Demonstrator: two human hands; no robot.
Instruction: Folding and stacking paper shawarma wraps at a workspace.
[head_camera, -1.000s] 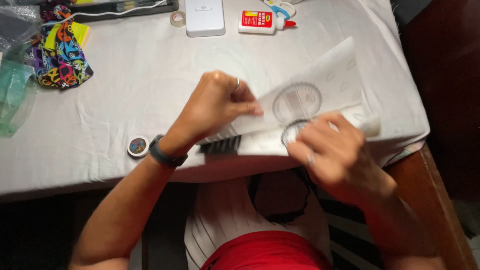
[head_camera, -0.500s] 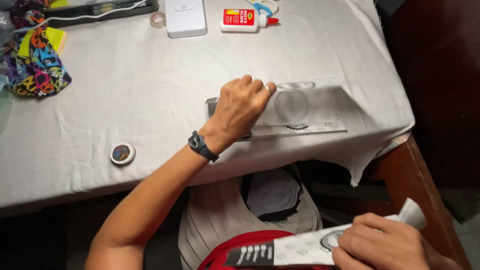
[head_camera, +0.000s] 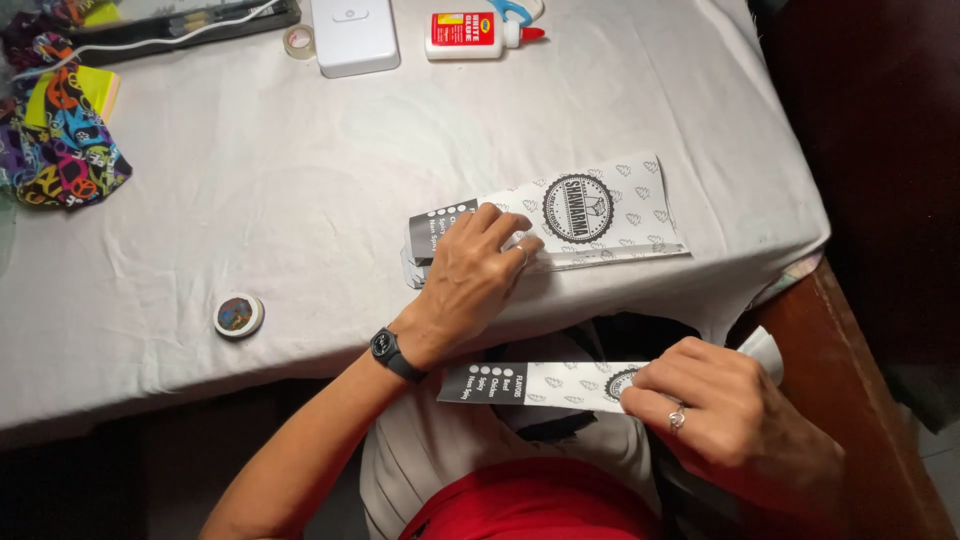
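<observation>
Head view: left hand (head_camera: 470, 275) is pressing flat, fingers spread, on a stack of printed paper sleeves (head_camera: 590, 215) lying on the white tablecloth (head_camera: 250, 200), covering the stack's left part. Right hand (head_camera: 735, 415) is pinching one folded paper sleeve (head_camera: 535, 385) over the lap, hiding its right end. Glue bottle (head_camera: 475, 35) and white box (head_camera: 355, 35) are sitting at the far edge, cut off.

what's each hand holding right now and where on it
The right hand grips a printed paper strip at its right end, off the table. The left hand holds nothing; it presses flat on the printed paper sleeve near its left end.
</observation>
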